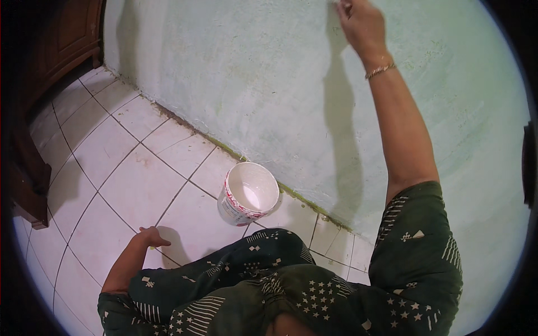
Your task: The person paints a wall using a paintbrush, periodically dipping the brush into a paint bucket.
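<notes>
My right hand [364, 28] is raised high against the pale green wall [252, 73], at the top edge of the view. Its fingers are curled closed, and whatever they grip is cut off by the frame. A bracelet circles that wrist. On the floor by the foot of the wall stands a white bucket [231, 210] with red smears round its rim. White liquid, which looks like paint, lies in its bottom. Low on the left, my left hand [152, 237] hangs beside my knee with nothing in it, its fingers apart. It is well away from the bucket.
White floor tiles [140, 168] with dark joints run up to the wall, whose lower edge is chipped and greenish. Dark wooden furniture [67, 33] stands at the upper left, and another wooden piece [31, 190] at the left. A dark object [528, 165] sits at the right rim.
</notes>
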A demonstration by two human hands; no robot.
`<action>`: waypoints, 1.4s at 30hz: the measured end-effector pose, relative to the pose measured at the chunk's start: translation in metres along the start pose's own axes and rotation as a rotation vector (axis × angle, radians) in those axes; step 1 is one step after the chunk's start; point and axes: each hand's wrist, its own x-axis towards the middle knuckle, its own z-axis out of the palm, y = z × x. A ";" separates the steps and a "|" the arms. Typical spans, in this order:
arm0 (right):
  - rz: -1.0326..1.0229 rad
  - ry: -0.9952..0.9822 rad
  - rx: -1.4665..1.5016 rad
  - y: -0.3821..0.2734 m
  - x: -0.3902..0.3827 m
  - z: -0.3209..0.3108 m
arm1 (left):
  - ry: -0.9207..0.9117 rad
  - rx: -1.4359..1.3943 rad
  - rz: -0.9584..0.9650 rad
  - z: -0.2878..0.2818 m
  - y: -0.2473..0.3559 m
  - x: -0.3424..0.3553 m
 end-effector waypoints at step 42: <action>0.167 -0.316 -0.007 0.010 -0.303 -0.094 | -0.012 0.087 0.014 -0.016 0.029 -0.035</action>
